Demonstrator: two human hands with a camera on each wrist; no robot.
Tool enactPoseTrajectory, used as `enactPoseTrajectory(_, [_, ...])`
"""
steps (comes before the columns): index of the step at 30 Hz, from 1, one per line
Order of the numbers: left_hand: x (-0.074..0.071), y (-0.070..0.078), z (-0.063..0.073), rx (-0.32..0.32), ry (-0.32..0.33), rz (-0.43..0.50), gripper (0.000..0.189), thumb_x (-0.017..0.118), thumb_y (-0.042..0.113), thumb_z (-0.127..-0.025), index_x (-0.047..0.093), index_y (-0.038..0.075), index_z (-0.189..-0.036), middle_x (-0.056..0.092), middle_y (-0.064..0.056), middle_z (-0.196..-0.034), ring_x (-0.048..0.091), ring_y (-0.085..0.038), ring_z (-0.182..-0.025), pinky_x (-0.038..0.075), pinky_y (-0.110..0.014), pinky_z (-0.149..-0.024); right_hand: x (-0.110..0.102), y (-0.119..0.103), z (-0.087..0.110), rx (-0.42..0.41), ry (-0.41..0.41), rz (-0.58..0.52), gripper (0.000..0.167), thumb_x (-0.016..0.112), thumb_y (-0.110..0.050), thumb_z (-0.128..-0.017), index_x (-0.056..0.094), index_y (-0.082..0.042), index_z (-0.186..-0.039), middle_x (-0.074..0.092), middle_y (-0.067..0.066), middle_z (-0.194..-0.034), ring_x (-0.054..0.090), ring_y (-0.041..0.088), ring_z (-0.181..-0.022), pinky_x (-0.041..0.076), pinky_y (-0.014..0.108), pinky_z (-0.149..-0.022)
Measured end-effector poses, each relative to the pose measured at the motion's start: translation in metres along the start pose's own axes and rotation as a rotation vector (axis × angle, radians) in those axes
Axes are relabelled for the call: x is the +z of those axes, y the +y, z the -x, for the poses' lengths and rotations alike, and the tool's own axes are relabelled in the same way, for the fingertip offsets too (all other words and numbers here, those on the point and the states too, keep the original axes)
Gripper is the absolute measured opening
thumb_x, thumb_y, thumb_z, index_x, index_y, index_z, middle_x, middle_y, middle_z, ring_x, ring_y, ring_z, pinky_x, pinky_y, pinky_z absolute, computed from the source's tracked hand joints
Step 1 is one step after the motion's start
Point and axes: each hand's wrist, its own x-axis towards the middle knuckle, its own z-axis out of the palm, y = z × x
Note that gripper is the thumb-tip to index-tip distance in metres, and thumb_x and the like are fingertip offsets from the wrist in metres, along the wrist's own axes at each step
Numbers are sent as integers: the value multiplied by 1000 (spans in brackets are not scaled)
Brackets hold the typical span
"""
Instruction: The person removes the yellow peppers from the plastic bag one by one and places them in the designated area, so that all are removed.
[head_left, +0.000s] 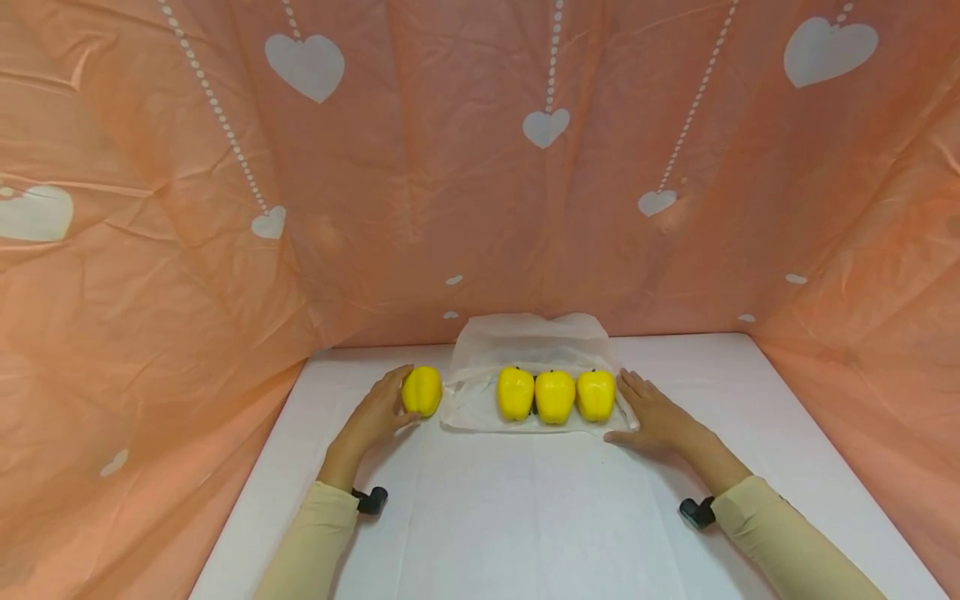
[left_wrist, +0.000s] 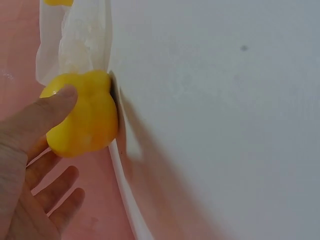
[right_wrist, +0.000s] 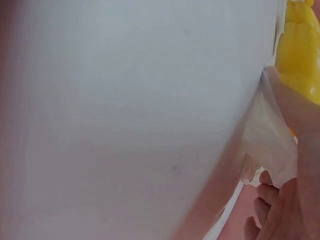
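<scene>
On the left, a yellow bell pepper stands on the table, and my left hand grips it. In the left wrist view, the thumb lies across this pepper's side, with the other fingers behind and below. To its right, three more yellow bell peppers stand in a row on a thin translucent white plastic bag. My right hand rests at the bag's right edge, fingers extended and thumb spread, beside the rightmost pepper. In the right wrist view, part of the bag lies between thumb and fingers.
A white cloth covers the table. A pinkish-orange curtain with white hearts hangs behind and at both sides, meeting the table's back edge close behind the bag. Each wrist wears a small black camera.
</scene>
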Motion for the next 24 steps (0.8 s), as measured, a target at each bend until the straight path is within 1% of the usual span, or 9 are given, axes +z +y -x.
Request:
enactPoseTrajectory(7, [2, 5, -3, 18, 31, -7, 92, 91, 18, -87, 40, -7, -159, 45, -28, -162, 44, -49, -147, 35, -62, -124, 2, 2, 1, 45, -20, -9, 116, 74, -65, -92, 19, 2, -169, 13, 25, -177, 15, 51, -161, 18, 67, -128])
enactPoseTrajectory(12, [3, 15, -7, 35, 55, -13, 91, 90, 18, -88, 40, -5, -160, 43, -26, -163, 42, -48, -148, 35, -62, -124, 3, 4, 1, 18, -4, 2, 112, 72, -63, -95, 20, 3, -169, 14, 27, -176, 16, 51, -161, 17, 67, -128])
enactPoseTrajectory(16, [2, 28, -9, 69, 64, -21, 87, 89, 15, -89, 41, -6, -159, 43, -26, -163, 42, -48, -149, 34, -62, -125, 1, 4, 2, -1, 9, 0, 109, 71, -61, -97, 21, 5, -168, 15, 28, -175, 17, 51, -160, 17, 67, -128])
enactPoseTrajectory(20, [4, 38, -12, 86, 56, -32, 87, 89, 17, -90, 41, -5, -160, 42, -25, -164, 41, -47, -150, 35, -61, -125, 1, 3, 3, 4, 7, -11, 109, 72, -60, -97, 21, 5, -168, 15, 28, -175, 17, 51, -160, 17, 68, -128])
enactPoseTrajectory(24, [9, 46, -14, 70, 33, -7, 88, 88, 19, -91, 40, -2, -161, 40, -23, -166, 39, -46, -152, 34, -61, -125, 1, 4, 3, 14, -3, -10, 110, 73, -59, -96, 20, 4, -169, 14, 27, -176, 15, 50, -161, 16, 67, -129])
